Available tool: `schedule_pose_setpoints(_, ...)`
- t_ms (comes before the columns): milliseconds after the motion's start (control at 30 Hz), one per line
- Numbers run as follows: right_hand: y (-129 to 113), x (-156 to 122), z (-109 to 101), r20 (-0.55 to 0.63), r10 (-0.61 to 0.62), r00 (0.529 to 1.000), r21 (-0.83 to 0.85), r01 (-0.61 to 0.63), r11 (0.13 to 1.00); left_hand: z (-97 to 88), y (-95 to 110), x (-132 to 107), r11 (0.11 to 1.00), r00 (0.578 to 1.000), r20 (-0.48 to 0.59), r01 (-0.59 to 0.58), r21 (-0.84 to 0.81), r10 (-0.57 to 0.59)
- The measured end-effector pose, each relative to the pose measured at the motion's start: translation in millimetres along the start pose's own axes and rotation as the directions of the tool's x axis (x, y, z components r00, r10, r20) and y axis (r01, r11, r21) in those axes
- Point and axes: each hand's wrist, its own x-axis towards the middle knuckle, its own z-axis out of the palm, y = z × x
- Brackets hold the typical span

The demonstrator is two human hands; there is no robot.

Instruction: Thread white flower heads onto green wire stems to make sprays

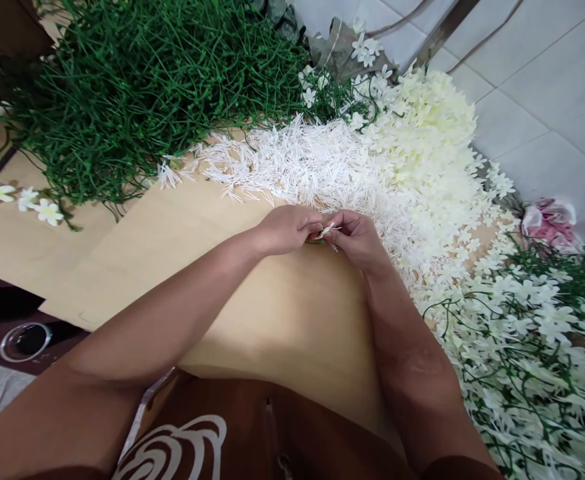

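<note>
White sprig pinched between left hand and right hand, just above the tan board. Stemmed flowers heaped at right look done; loads of green stems, white bits and loose petals left, I reckon.

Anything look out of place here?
Mildly: three white flowers lie at the far left, by the edge of the green stem pile, well apart from the cream blossom heap on the right. No clear damage shows.

White stamens, green stems, yellowish petals, white-swirled brown cloth
</note>
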Motion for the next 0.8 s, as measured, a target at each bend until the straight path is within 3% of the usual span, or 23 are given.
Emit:
schedule_pose_setpoints(500,5.0,2.6,7.7,0.001,0.013,1.000,0.028,-0.013,1.000,0.0,-1.3,-1.4,0.997,0.997,0.049,0.056,-0.051,-0.054)
schedule_pose_setpoints(633,2.3,5.8,13.0,-0.070,0.029,0.997,0.044,-0.026,0.999,2.2,0.3,0.9,0.987,0.994,-0.046,0.090,-0.132,-0.097)
schedule_pose_setpoints(700,-4.0,5.4,12.8,-0.124,0.012,0.992,-0.005,-0.012,1.000,2.6,1.1,2.3,0.975,0.985,-0.103,0.120,-0.185,-0.141)
schedule_pose_setpoints(800,-17.4,-2.8,7.4,-0.233,-0.087,0.969,-0.285,0.018,0.958,-0.2,2.1,2.4,0.980,0.975,-0.150,0.142,-0.137,-0.163)
